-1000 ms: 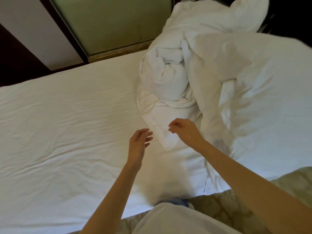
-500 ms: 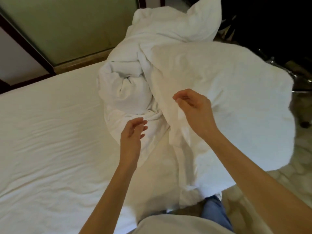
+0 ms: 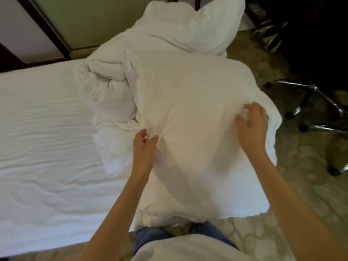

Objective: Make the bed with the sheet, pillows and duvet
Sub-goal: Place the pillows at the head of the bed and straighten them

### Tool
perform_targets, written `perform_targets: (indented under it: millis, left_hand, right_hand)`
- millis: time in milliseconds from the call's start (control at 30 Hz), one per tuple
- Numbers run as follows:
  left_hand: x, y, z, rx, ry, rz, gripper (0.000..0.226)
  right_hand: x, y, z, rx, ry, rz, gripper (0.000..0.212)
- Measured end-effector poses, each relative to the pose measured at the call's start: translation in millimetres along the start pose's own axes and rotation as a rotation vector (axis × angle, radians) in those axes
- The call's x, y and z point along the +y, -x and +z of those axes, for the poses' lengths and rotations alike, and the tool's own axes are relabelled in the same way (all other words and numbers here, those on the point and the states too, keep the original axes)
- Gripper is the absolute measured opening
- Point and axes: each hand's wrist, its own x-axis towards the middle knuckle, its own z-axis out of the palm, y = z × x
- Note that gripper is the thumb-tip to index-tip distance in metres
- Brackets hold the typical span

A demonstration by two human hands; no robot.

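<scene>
A white sheet (image 3: pixel 47 140) lies spread over the mattress with light wrinkles. A white duvet (image 3: pixel 188 95) is heaped on the bed's right end; one broad part hangs over the near edge, and a twisted roll of it lies to the left. My left hand (image 3: pixel 145 147) pinches a fold of the duvet near its left side. My right hand (image 3: pixel 252 127) grips the duvet close to its right edge, fingers curled into the cloth. A white pillow (image 3: pixel 216 25) sits behind the heap at the far end.
A chrome swivel-chair base (image 3: pixel 310 104) with castors stands on the patterned carpet (image 3: pixel 301 185) to the right. A frosted glass panel (image 3: pixel 90 21) in a dark frame runs behind the bed. My legs stand against the bed's near edge.
Both hands moved onto the broad part of the duvet and took hold of it. The right hand shifted far to the right, and the view turned right too.
</scene>
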Motion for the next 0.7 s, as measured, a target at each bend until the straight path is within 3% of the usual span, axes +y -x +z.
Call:
perform_targets:
  millis: [100, 167, 267, 400, 500, 700]
  left_hand:
    - [-0.5, -7.9, 18.7, 0.042, -0.101, -0.090, 0.082]
    - [-1.2, -13.5, 27.1, 0.070, -0.129, -0.120, 0.097]
    - [2.7, -13.7, 36.2, 0.097, -0.100, -0.111, 0.080]
    - [4.1, -10.6, 38.9, 0.113, -0.049, -0.074, 0.068]
    - [8.0, -9.4, 33.8, 0.098, 0.006, -0.101, 0.044]
    - [43.1, -10.3, -2.7, 0.180, 0.025, -0.047, 0.040]
  right_hand:
    - [32.1, -27.2, -12.0, 0.035, 0.119, 0.187, 0.055]
    - [48.6, -41.0, -18.6, -0.011, 0.046, 0.352, 0.076]
    - [60.3, -49.3, -19.4, -0.109, -0.261, 0.492, 0.091]
    - [57.5, -41.9, -11.5, -0.072, -0.316, 0.471, 0.081]
    - [46.5, -39.7, -15.4, -0.082, -0.395, 0.504, 0.079]
    - [-21.7, -34.1, -43.9, -0.149, -0.668, 0.366, 0.053]
